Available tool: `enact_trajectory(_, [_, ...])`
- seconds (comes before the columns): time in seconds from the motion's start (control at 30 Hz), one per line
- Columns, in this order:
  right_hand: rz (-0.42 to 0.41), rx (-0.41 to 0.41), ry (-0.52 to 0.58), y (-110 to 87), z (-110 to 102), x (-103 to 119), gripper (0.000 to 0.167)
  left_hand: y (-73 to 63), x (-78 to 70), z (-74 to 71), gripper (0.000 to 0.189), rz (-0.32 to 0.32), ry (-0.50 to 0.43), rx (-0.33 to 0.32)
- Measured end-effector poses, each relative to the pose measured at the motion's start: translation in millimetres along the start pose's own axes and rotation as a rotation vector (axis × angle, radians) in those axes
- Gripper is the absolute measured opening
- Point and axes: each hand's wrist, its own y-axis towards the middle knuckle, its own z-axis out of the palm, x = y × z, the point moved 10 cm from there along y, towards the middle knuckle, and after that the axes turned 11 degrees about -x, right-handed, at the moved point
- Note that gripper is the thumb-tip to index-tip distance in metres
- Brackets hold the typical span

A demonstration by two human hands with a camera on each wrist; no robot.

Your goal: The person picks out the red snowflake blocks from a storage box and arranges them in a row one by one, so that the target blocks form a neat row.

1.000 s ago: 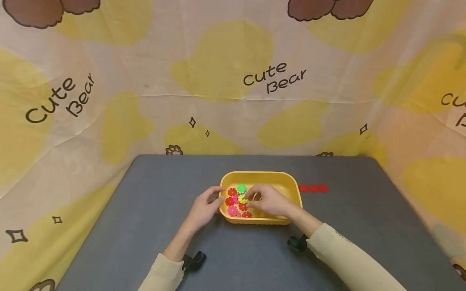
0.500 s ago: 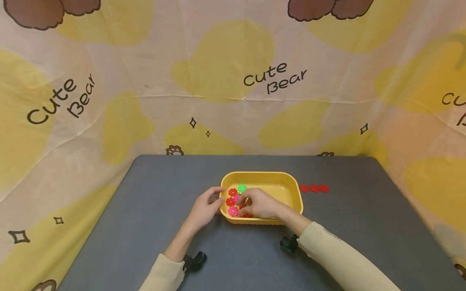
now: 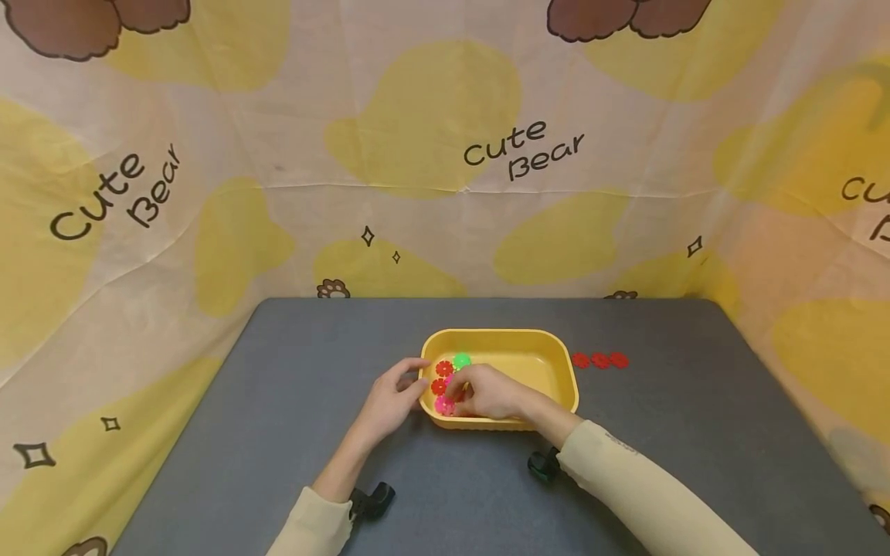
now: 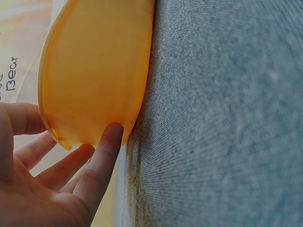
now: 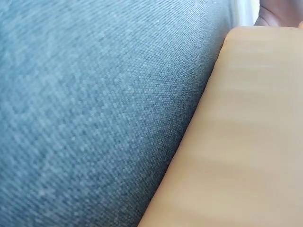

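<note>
Half curled, my left hand (image 3: 385,401) holds the yellow tray (image 3: 480,424) toward the tabletop (image 3: 320,332)'s back edge; my bent right hand (image 3: 492,391), hold hidden, is over flower bits (image 3: 444,404) inside. Any bump could scatter them.

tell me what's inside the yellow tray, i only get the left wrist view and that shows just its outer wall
Observer: Small flower-shaped discs in red, pink and green, gathered at the left end of the tray.
Operator: where's the right hand
Observer: Reaching in among those discs; the right hand hides whatever its fingertips may hold.
Operator: any pieces outside
Observer: Yes, three red discs in a row, right of the tray.
</note>
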Motion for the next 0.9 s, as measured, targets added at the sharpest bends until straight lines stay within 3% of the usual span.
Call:
enact_trajectory(0.4, [-0.028, 0.069, -0.011, 4.6, 11.9, -0.6, 0.017, 0.8, 1.6, 0.1, 0.032, -0.001, 0.01, -0.009])
enact_trajectory(0.63, [-0.04, 0.057, -0.001, 6.1, 13.0, -1.2, 0.015, 0.6, 1.2, 0.3, 0.032, -0.001, 0.01, -0.005])
enact_trajectory(0.9, [0.021, 0.029, 0.011, 4.5, 9.9, -4.5, 0.013, 1.3, 1.7, 0.4, 0.032, 0.004, -0.001, -0.004])
